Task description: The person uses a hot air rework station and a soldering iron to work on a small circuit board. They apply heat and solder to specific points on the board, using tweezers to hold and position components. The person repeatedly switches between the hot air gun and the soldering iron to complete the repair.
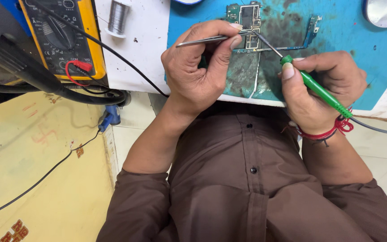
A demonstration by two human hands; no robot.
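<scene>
As the camera looked straight down, the brown shirt point(247, 188) lay nearest the viewer, well below the circuit board point(248, 24) that served as the working point. Between shirt and board, both hands rested at the near edge of the tabletop point(135, 54), apparently braced there for steadiness.

The left hand point(198, 67), below and left of the board, was clamped on a pair of metal tweezers point(211, 39). Their tips met the board's left side, seemingly to pin it or a part in place. The right hand point(323, 87), below and right of the board, was closed in a pen grip around a green soldering iron point(321, 92). Its thin metal tip point(267, 42) slanted up to the board's lower right corner, an angle that left the joint visible. A red thread point(332, 130) circled that wrist, and the iron's cable point(377, 127) trailed off to the right.

The board lay flat on a stained blue mat point(359, 54), with a second narrow board piece point(312, 27) just to its right.

Well to the left of the board stood a spool of solder wire point(118, 17). Further left again sat a yellow multimeter point(61, 36) with a red plug point(82, 66) and black leads attached.
</scene>
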